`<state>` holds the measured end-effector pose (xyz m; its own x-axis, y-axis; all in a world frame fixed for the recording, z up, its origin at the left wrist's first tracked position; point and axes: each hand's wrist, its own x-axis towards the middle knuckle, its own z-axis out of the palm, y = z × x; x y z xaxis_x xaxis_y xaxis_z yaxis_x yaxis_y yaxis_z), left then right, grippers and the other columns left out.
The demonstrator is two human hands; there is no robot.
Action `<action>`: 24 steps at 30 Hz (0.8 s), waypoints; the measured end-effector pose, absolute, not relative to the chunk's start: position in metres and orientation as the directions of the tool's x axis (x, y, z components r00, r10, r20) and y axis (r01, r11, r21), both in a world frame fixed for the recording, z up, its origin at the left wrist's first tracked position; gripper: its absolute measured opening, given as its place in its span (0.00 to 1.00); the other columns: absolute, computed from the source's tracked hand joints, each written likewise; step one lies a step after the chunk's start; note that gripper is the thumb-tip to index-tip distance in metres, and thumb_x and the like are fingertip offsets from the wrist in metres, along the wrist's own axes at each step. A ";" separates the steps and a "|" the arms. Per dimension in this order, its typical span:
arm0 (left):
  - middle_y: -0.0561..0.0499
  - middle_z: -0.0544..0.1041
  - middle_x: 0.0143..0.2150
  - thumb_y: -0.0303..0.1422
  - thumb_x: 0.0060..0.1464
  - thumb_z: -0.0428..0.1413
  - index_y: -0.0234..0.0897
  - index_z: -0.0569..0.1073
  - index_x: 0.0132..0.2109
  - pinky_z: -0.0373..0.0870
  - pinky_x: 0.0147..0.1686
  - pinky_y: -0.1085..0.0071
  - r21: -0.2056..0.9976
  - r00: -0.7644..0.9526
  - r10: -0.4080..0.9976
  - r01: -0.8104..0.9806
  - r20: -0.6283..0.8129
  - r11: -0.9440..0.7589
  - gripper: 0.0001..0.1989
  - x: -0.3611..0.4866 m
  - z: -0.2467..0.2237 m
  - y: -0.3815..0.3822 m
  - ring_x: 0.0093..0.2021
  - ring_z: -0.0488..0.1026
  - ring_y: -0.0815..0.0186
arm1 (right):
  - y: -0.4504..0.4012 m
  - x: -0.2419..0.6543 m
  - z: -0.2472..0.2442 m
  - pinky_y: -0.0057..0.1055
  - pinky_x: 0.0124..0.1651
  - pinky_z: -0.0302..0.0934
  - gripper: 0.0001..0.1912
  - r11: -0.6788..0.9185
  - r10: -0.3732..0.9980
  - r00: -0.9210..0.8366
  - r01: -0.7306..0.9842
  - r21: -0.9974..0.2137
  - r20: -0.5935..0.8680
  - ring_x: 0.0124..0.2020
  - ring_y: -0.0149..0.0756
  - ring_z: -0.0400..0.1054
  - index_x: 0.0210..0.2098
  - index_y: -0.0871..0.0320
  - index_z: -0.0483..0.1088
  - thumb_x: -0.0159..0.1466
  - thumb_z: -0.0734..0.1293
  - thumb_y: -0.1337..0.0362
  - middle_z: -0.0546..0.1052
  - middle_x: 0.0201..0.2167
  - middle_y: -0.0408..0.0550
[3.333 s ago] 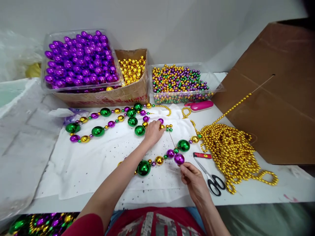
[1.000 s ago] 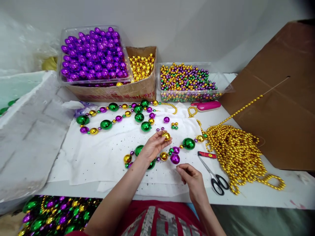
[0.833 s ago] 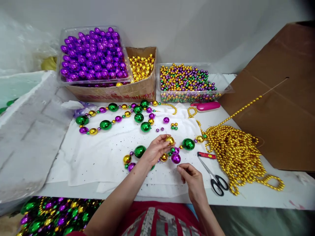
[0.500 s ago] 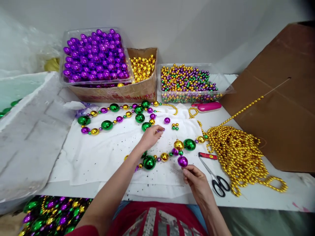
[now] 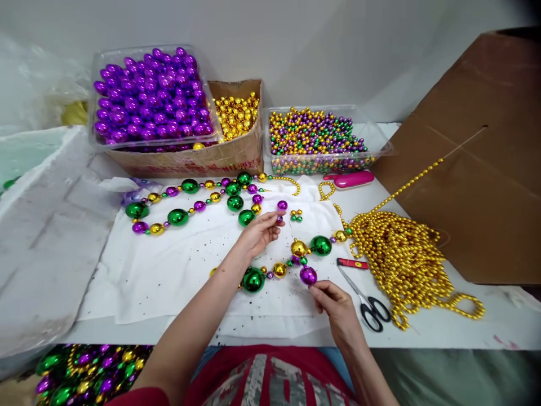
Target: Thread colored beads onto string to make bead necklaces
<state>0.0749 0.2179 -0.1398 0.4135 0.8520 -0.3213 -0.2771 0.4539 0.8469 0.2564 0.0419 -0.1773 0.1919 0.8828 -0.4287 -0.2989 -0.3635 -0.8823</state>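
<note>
My left hand point(image 5: 262, 232) is over the white cloth point(image 5: 177, 282), its finger and thumb closed around a small purple bead point(image 5: 280, 219). Just beyond its fingertips lies a larger purple bead point(image 5: 282, 204), beside a little cluster of gold and green beads point(image 5: 296, 215). My right hand point(image 5: 336, 304) pinches the near edge of a big shiny purple bead point(image 5: 308, 275). That bead hangs together with a gold bead point(image 5: 298, 247) and a green bead point(image 5: 321, 245) on a garland lying across the cloth. Any thread between my right fingers is too fine to make out.
Scissors point(image 5: 372, 313) and a red cutter point(image 5: 353, 264) lie right of my right hand. Gold bead strands point(image 5: 401, 265) heap beside a cardboard sheet point(image 5: 460, 169). Behind stand a tray of purple beads point(image 5: 147, 101), a carton point(image 5: 190, 160) and a mixed-bead tray point(image 5: 316, 135).
My left hand has turned, its fingers reaching a little farther away with the small purple bead. My right hand stays at the big purple bead. The whole view has shifted slightly.
</note>
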 end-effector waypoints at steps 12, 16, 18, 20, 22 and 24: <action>0.48 0.75 0.34 0.32 0.50 0.62 0.32 0.75 0.43 0.64 0.24 0.81 0.710 0.365 0.852 -0.477 -0.376 0.518 0.13 0.062 -0.145 0.200 0.26 0.69 0.75 | 0.037 0.244 -0.170 0.27 0.24 0.48 0.11 -0.380 0.901 0.132 -0.219 -0.898 -0.414 0.21 0.27 0.53 0.27 0.59 0.74 0.53 0.73 0.57 0.64 0.19 0.39; 0.49 0.73 0.35 0.33 0.51 0.61 0.35 0.75 0.46 0.64 0.25 0.81 0.731 0.385 0.863 -0.474 -0.328 0.490 0.15 0.059 -0.148 0.197 0.28 0.69 0.76 | 0.038 0.243 -0.167 0.26 0.24 0.48 0.11 -0.383 0.900 0.133 -0.209 -0.900 -0.414 0.20 0.26 0.53 0.27 0.59 0.73 0.53 0.73 0.57 0.63 0.18 0.39; 0.49 0.72 0.36 0.33 0.50 0.61 0.35 0.75 0.47 0.64 0.26 0.81 0.741 0.385 0.866 -0.468 -0.320 0.482 0.16 0.057 -0.148 0.196 0.28 0.68 0.76 | 0.038 0.242 -0.166 0.26 0.24 0.48 0.11 -0.386 0.900 0.131 -0.207 -0.899 -0.416 0.20 0.26 0.53 0.27 0.59 0.73 0.53 0.73 0.57 0.63 0.18 0.39; 0.49 0.72 0.37 0.34 0.50 0.62 0.36 0.75 0.47 0.64 0.26 0.80 0.752 0.383 0.869 -0.457 -0.315 0.474 0.16 0.057 -0.148 0.195 0.29 0.68 0.76 | 0.038 0.242 -0.166 0.26 0.23 0.48 0.11 -0.392 0.898 0.128 -0.208 -0.896 -0.422 0.20 0.26 0.53 0.27 0.59 0.73 0.53 0.73 0.57 0.63 0.18 0.39; 0.49 0.71 0.38 0.34 0.50 0.62 0.37 0.75 0.48 0.63 0.27 0.80 0.764 0.381 0.871 -0.446 -0.310 0.467 0.17 0.056 -0.147 0.194 0.29 0.68 0.76 | 0.038 0.242 -0.167 0.26 0.23 0.48 0.10 -0.396 0.896 0.129 -0.207 -0.895 -0.426 0.21 0.26 0.53 0.27 0.58 0.74 0.53 0.73 0.57 0.64 0.19 0.39; 0.49 0.71 0.39 0.34 0.50 0.62 0.37 0.76 0.48 0.63 0.27 0.80 0.772 0.378 0.873 -0.437 -0.308 0.462 0.17 0.056 -0.145 0.193 0.30 0.68 0.76 | 0.038 0.242 -0.167 0.26 0.23 0.48 0.11 -0.395 0.894 0.138 -0.206 -0.895 -0.426 0.21 0.26 0.53 0.27 0.58 0.74 0.52 0.73 0.57 0.64 0.19 0.39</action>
<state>0.0560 0.1931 -0.1455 0.3784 0.8730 -0.3078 -0.4366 0.4616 0.7723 0.2419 0.0376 -0.1675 0.1382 0.8941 -0.4260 -0.2063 -0.3947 -0.8953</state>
